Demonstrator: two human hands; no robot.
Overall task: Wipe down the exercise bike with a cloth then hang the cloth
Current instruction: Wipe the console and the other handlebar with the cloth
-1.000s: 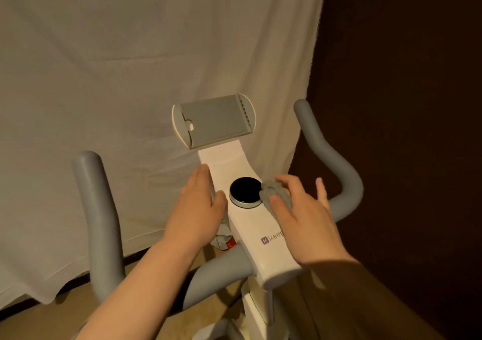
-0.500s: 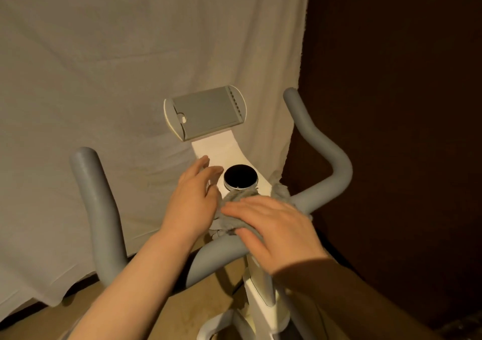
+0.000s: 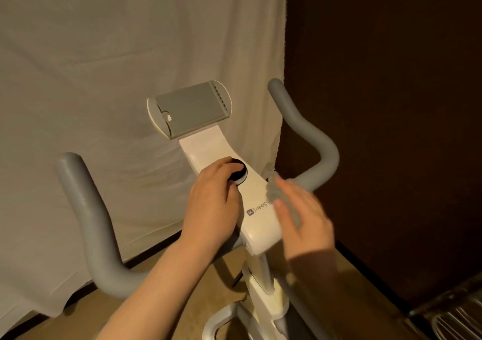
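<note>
While I am in the middle of wiping, my judgement is that the job is only partly done: the cloth (image 3: 280,196) is at the white centre bar of the exercise bike (image 3: 250,191), and nothing shows it hung anywhere yet. How much of the bike is already clean I cannot tell. Left of the bar rises one grey handlebar (image 3: 86,222), right of it the other (image 3: 310,141), and beyond its far end sits the tilted grey tray (image 3: 190,107), which holds nothing that I can see. My left hand (image 3: 211,204) rests on the bar with its fingers curled around the black dial (image 3: 238,174). My right hand (image 3: 302,217), blurred, grips the bunched grey cloth at the bar's right edge.
</note>
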